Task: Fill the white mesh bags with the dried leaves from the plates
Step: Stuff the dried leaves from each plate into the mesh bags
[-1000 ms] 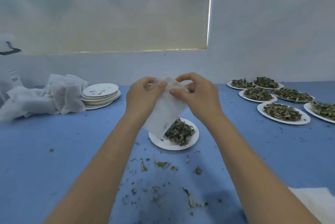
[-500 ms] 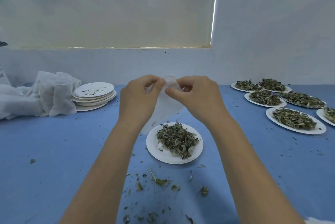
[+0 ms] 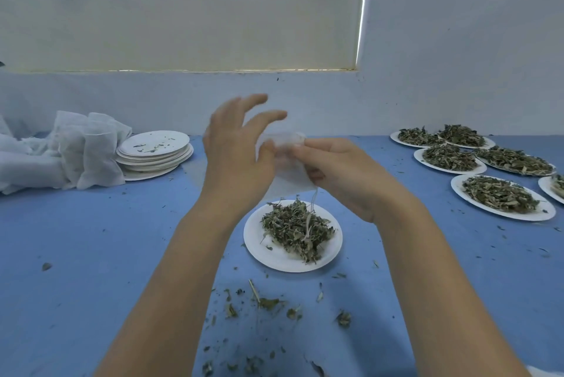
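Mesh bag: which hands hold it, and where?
White mesh bag: right hand pinches its top edge; left hand, fingers spread, thumb touching the same edge.

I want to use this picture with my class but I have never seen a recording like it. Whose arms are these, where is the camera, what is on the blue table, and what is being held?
There is no machine here. A person wears the camera on their head, so you look down along their own arms. The right hand pinches a small white mesh bag at its top; the left hand touches it with its thumb, fingers spread. Below, on the blue table, stands a plate of dried leaves, with crumbs scattered in front. At right wait more full plates; at left are a stack of emptied plates and a heap of white bags.
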Demonstrator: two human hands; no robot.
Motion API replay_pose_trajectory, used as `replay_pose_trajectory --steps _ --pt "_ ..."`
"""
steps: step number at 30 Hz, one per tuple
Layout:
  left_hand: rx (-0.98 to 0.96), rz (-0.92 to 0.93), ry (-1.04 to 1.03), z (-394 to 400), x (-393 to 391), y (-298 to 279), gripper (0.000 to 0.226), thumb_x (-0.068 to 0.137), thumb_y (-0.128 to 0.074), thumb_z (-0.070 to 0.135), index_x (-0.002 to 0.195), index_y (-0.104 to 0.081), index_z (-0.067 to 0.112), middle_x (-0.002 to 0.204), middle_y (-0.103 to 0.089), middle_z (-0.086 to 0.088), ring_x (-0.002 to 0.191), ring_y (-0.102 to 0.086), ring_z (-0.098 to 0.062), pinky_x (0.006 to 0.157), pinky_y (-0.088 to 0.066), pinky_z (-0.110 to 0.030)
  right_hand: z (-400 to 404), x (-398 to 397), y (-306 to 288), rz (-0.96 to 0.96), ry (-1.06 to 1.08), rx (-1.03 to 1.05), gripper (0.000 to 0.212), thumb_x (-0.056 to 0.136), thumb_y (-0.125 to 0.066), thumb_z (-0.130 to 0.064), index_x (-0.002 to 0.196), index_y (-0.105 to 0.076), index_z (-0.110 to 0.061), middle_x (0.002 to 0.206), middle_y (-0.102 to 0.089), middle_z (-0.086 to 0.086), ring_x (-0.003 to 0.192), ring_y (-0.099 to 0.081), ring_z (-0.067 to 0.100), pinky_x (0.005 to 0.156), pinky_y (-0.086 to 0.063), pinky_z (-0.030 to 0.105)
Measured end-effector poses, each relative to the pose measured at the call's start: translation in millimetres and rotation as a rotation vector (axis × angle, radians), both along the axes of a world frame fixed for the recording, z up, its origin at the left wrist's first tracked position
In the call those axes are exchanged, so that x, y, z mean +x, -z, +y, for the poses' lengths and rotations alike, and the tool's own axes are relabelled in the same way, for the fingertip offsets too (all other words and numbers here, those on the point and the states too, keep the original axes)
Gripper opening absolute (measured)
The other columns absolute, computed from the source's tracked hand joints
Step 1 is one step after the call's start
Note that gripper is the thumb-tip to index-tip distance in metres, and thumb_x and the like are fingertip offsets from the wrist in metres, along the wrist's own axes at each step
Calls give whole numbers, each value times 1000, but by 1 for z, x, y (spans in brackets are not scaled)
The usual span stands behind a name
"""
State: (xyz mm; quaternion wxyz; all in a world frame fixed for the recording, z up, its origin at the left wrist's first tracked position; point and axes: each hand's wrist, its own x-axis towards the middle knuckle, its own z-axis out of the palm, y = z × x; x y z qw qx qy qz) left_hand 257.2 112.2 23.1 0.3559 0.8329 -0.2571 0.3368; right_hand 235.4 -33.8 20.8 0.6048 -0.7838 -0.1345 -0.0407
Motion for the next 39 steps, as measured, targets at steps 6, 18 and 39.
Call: replay_pose_trajectory --steps 6,18,39 --pt "215 124 362 -16 -14 10 91 59 -70 33 141 -32 19 136 -40 9 125 -34 -4 110 -26 -31 -8 -6 -4 152 -196 457 30 96 -33 -9 107 -59 2 86 -63 14 71 -66 24 59 -54 30" --pt "434 -126 140 -11 -19 18 77 64 -62 0 136 -37 7 124 -48 -8 108 -46 -25 85 -34 -26 -30 -22 -10 246 -387 320 60 84 -49 -47 119 -58 1 106 -68 19 96 -68 30 76 -57 34" --pt "582 147 -144 40 46 95 55 69 -63 12 122 -49 16 109 -57 -4 102 -49 -25 81 -29 -29 -4 29 79 62 373 -861 45 85 -60 -46 118 -60 -15 104 -65 3 92 -56 19 72 -47 30"
